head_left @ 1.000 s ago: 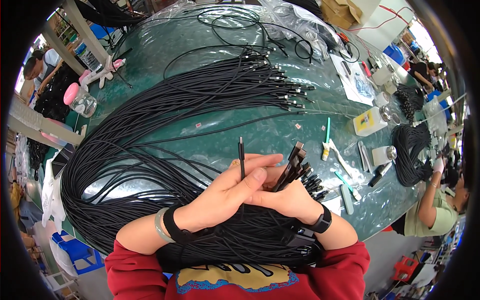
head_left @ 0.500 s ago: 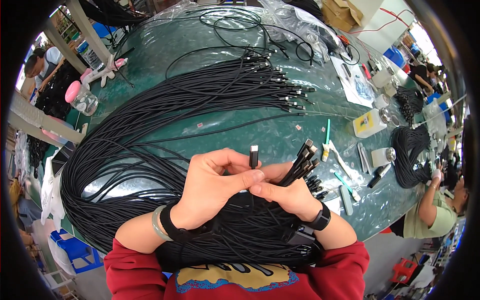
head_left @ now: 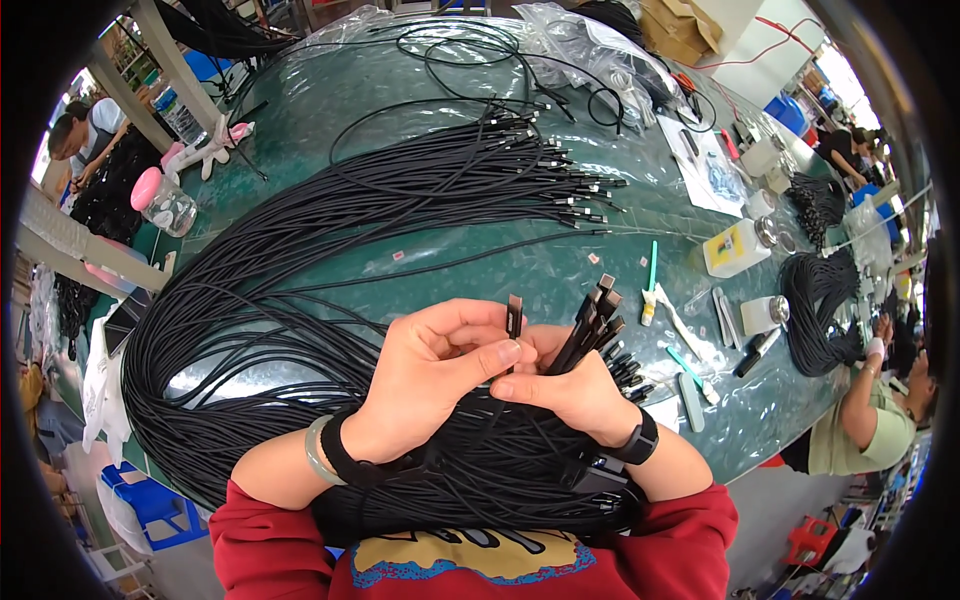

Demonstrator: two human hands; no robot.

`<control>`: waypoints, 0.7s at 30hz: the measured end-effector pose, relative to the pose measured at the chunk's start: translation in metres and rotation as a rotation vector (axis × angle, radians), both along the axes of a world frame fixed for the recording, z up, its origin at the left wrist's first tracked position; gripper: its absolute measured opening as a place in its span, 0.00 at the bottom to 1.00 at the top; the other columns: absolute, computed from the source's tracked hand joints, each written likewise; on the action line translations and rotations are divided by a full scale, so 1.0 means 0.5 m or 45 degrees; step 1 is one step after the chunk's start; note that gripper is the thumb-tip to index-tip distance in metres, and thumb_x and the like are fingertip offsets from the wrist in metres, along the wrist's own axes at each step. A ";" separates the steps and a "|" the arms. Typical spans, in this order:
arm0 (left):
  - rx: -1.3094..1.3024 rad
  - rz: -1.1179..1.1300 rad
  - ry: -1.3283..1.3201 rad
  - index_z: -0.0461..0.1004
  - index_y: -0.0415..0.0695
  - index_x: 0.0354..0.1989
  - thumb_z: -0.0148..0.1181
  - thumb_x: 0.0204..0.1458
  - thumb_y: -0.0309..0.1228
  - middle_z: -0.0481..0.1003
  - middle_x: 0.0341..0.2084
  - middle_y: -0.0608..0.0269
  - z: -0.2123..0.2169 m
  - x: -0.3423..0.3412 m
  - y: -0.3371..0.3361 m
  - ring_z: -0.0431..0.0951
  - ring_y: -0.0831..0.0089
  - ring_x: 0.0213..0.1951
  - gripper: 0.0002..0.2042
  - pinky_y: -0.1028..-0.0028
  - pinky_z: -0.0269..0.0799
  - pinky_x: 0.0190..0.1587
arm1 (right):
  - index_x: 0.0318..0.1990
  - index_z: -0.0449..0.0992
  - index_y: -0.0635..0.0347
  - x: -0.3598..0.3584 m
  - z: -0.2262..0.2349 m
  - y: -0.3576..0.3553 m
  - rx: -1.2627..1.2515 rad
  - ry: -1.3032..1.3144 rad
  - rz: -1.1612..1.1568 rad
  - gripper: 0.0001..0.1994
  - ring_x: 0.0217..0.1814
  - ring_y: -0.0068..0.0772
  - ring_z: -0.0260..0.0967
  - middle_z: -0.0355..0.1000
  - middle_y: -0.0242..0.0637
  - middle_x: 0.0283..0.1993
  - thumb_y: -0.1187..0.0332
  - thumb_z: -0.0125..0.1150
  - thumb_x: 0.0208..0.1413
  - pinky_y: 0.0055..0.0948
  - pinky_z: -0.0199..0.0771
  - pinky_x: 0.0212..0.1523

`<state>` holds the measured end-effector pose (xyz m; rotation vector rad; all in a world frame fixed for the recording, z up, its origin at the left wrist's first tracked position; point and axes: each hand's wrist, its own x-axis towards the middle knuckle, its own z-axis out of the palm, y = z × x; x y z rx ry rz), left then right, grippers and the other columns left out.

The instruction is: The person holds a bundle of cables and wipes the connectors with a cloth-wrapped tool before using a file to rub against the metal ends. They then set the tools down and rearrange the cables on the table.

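Between the thumb and fingers of my left hand (head_left: 435, 365) is one black cable, its connector (head_left: 514, 318) pointing up with a narrow metal tip. My right hand (head_left: 565, 385) is closed round several black cables, whose connectors (head_left: 598, 318) fan upward above the thumb. The two thumbs nearly meet. Under my forearms a thick heap of black cables (head_left: 480, 465) lies at the table's near side. It curves round on the left into a long bundle (head_left: 400, 185), with its metal-tipped ends toward the middle right.
On the right of the green table (head_left: 480, 270) stand a white bottle with a yellow label (head_left: 733, 248) and a smaller jar (head_left: 765, 314). Tweezers (head_left: 726, 316) and brushes (head_left: 685, 325) lie near them. A pink-lidded jar (head_left: 165, 203) is at left. Co-workers sit at both sides.
The connector in my left hand has turned from its broad face to its narrow edge. My right hand's bunch has shifted slightly left and up.
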<state>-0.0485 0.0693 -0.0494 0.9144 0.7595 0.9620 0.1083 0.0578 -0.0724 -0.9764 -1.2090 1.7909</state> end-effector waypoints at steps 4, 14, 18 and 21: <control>0.168 0.011 0.059 0.70 0.35 0.34 0.53 0.42 0.16 0.73 0.27 0.61 -0.004 0.000 -0.002 0.72 0.77 0.31 0.09 0.79 0.68 0.36 | 0.25 0.67 0.61 -0.004 -0.007 0.003 -0.021 0.101 -0.035 0.08 0.27 0.11 0.62 0.65 0.24 0.24 0.74 0.62 0.42 0.13 0.63 0.28; 0.335 -0.041 0.242 0.71 0.37 0.35 0.55 0.40 0.16 0.70 0.31 0.61 -0.014 -0.014 -0.007 0.69 0.77 0.35 0.11 0.78 0.64 0.40 | 0.31 0.67 0.63 -0.007 -0.010 -0.004 -0.056 0.158 -0.005 0.10 0.34 0.17 0.62 0.66 0.28 0.32 0.73 0.61 0.41 0.18 0.63 0.36; 0.596 0.018 0.290 0.69 0.37 0.37 0.57 0.40 0.25 0.68 0.38 0.57 -0.011 0.000 -0.005 0.64 0.71 0.46 0.13 0.72 0.58 0.48 | 0.30 0.68 0.63 -0.002 -0.023 0.008 0.143 0.041 0.138 0.10 0.35 0.18 0.62 0.67 0.29 0.32 0.70 0.61 0.40 0.21 0.62 0.36; 0.874 -0.260 0.615 0.68 0.38 0.40 0.58 0.39 0.28 0.68 0.41 0.58 0.003 0.009 -0.002 0.60 0.68 0.49 0.17 0.68 0.54 0.50 | 0.25 0.65 0.61 0.007 -0.019 0.001 0.238 -0.066 0.197 0.11 0.32 0.18 0.62 0.65 0.27 0.28 0.67 0.62 0.37 0.21 0.63 0.32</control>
